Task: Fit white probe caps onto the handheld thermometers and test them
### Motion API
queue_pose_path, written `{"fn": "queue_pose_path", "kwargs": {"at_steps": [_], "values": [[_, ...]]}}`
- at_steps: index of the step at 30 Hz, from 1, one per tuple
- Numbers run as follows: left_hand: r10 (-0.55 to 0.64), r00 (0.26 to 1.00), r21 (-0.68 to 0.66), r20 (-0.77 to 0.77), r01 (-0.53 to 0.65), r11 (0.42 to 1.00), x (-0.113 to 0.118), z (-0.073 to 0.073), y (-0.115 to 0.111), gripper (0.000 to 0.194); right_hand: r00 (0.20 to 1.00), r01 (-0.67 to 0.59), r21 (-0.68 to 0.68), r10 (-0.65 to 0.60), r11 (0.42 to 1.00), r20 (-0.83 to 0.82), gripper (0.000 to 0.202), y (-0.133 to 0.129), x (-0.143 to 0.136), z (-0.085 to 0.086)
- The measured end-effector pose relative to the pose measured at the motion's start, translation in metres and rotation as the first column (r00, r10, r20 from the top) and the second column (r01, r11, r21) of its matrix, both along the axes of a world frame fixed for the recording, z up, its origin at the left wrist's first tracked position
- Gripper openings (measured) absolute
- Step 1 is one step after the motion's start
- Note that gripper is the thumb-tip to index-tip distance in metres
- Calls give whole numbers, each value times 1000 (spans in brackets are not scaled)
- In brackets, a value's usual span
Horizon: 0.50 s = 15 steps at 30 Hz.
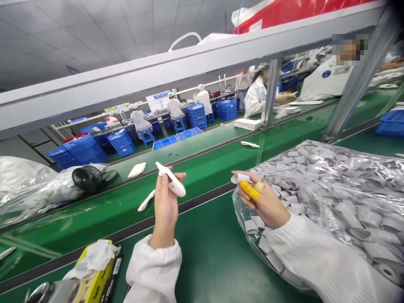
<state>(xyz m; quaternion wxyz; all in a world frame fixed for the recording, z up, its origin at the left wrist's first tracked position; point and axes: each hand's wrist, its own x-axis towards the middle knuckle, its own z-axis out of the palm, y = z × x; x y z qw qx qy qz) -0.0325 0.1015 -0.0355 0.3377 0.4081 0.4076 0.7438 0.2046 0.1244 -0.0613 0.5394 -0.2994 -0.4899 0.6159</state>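
My left hand [166, 212] is raised over the green bench, closed around a white, curved plastic part [174, 184] with a narrow tip and a rounded end. In my right hand [269, 206] a short, pale grey plastic sleeve [240, 178] is pinched at the fingertips. Yellow wrapping covers one finger of that hand, and a pale cover sits on another. Below and beside the right hand lies a clear plastic bag [248, 235] full of similar sleeves. The two held pieces are well apart.
A green conveyor belt [202, 172] crosses ahead, carrying a white part [146, 201] and another white part [250, 144]. A small black fan [86, 178] stands left. A yellow box with tissue [99, 275] sits front left. A metal frame [126, 75] spans overhead; several co-workers sit beyond.
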Motion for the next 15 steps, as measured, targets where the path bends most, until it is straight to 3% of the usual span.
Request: {"fn": "queue_pose_path", "kwargs": {"at_steps": [3,6,8,11,15], "values": [[-80,997,1,22,80,997,18,18,-31,46,966,-197,26,198,980,-169,50,-11,-22,40],[-273,962,-86,-8,271,959,24,30,-55,40,909,-300,61,305,952,-283,42,-22,-38,64],[-390,918,-134,-75,378,916,23,34,-67,34,892,-303,89,315,949,-323,38,-27,-45,71],[-465,866,-176,-182,436,882,20,35,-81,26,898,-282,94,297,955,-325,38,-29,-51,70],[-517,837,-254,-179,469,846,22,35,-90,45,941,-195,95,213,976,-264,37,-25,-54,63]]}}
